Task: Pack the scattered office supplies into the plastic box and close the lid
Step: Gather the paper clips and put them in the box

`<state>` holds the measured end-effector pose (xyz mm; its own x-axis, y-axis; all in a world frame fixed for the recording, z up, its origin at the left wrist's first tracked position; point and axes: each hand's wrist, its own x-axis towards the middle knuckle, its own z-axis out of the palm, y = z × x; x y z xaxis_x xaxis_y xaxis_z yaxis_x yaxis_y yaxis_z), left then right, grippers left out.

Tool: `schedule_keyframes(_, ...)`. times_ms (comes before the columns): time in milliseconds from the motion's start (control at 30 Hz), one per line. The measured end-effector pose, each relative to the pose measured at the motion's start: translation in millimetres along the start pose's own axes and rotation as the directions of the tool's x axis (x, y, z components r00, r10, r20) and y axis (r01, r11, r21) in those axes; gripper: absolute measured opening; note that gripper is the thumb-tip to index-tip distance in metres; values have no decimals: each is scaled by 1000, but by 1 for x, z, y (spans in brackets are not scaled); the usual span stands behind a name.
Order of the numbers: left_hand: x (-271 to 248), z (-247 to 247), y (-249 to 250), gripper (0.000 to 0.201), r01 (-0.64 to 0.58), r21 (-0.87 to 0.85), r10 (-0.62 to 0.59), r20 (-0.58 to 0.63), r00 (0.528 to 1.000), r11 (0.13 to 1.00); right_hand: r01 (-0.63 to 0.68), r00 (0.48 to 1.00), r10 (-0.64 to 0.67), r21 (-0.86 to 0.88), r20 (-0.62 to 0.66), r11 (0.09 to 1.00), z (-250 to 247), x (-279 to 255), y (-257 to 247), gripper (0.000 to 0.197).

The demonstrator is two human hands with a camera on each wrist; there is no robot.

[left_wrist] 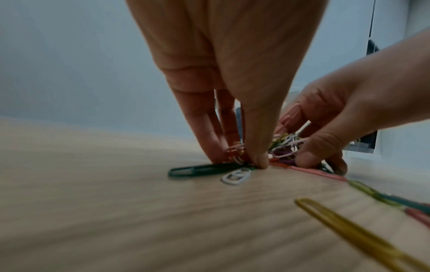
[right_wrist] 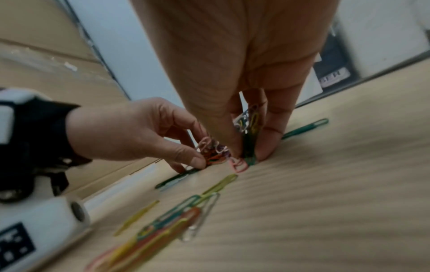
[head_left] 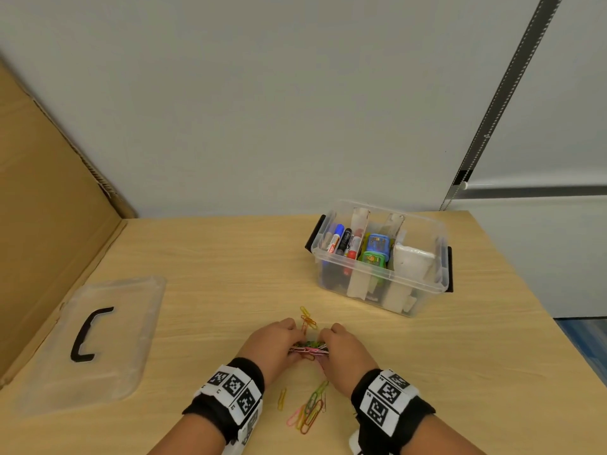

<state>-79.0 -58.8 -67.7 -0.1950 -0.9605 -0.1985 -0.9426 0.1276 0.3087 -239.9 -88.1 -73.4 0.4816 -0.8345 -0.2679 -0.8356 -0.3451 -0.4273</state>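
Both hands meet low on the wooden table over a bunch of coloured paper clips (head_left: 308,348). My left hand (head_left: 279,339) pinches clips at the bunch's left side, thumb and fingertips down on the table (left_wrist: 237,158). My right hand (head_left: 338,346) pinches the right side, with clips standing between its fingers (right_wrist: 250,152). More loose clips (head_left: 308,318) lie just beyond the hands, and another scatter (head_left: 308,408) lies between the wrists. The clear plastic box (head_left: 423,287) stands open at the back right, holding markers and small items between dividers. Its lid (head_left: 131,323) lies flat at the left.
A tall cardboard sheet (head_left: 49,208) stands along the table's left side, just behind the lid. The table's right edge (head_left: 558,323) runs close past the box. A dark green clip (left_wrist: 204,170) and a white one (left_wrist: 237,176) lie by my left fingertips.
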Motion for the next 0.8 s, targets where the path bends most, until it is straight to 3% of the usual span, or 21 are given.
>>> schedule_keyframes(167, 3, 2, 3, 29, 27, 58, -27, -3, 1000, 998, 43, 998, -42, 24, -48, 999, -3, 0, 9, 24)
schedule_keyframes(267, 2, 3, 1, 28, 41, 47, -39, -56, 998, 998, 16, 997, -5, 146, -73, 989, -8, 1, 21, 24)
schedule_keyframes(367, -3, 3, -3, 24, 31, -55, -38, -139, 990, 998, 0, 996, 30, 340, -83, 940, -15, -2, 32, 26)
schedule_keyframes(467, -10, 0, -6, 20, 13, -214, -65, -239, 969, 977, 15, 994, 31, 417, -103, 909, -24, -9, 37, 28)
schedule_keyframes(600, -13, -8, -8, 16, -1, -322, -100, -297, 949, 947, 55, 983, 46, 524, -177, 850, -56, -22, 35, 33)
schedule_keyframes(667, -13, -13, -9, 12, -23, -341, -94, -323, 942, 940, 84, 974, 54, 576, -218, 813, -79, -30, 32, 25)
schedule_keyframes(800, -14, -24, -6, 14, -41, -351, -95, -363, 927, 936, 127, 926, 124, 606, -356, 785, -126, -36, 39, 21)
